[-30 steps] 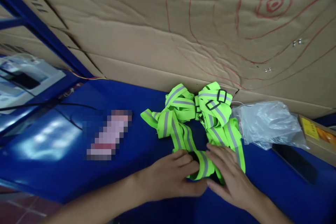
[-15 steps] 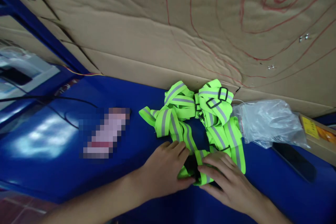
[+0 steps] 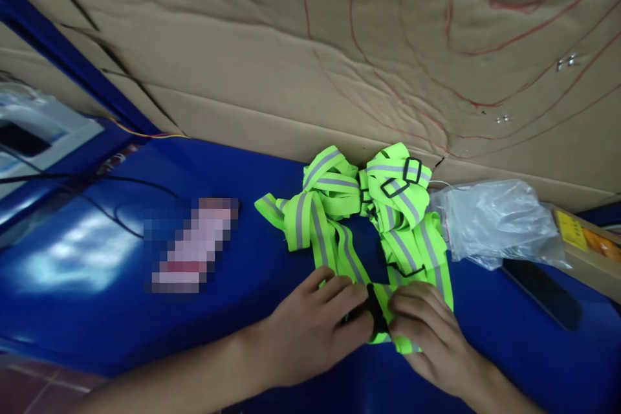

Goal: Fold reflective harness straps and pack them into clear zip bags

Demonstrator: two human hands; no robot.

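A neon-green reflective vest [image 3: 317, 226] made of elastic straps with grey stripes lies bunched on the blue tabletop, in two heaps joined by trailing bands. Black plastic sliders [image 3: 412, 171] show on its right heap. At the near end, my left hand [image 3: 315, 330] is closed on a black buckle [image 3: 377, 314], thumb below and fingers above. Beside it, my right hand [image 3: 431, 336] grips the green strap just right of the buckle. My fingers hide part of the buckle, so I cannot tell whether it is fastened.
A clear plastic bag [image 3: 499, 223] lies right of the vest, near a dark phone [image 3: 541, 293] and a carton with a yellow label [image 3: 572, 229]. To the left are a blurred-out pink item [image 3: 198, 246] and black cables [image 3: 92, 179]. Cardboard [image 3: 242, 71] with red lines stands behind.
Both hands have shifted slightly right. The left hand has come closer to the right hand, and the black buckle now shows upright between them. The heaps of the vest have stayed in place.
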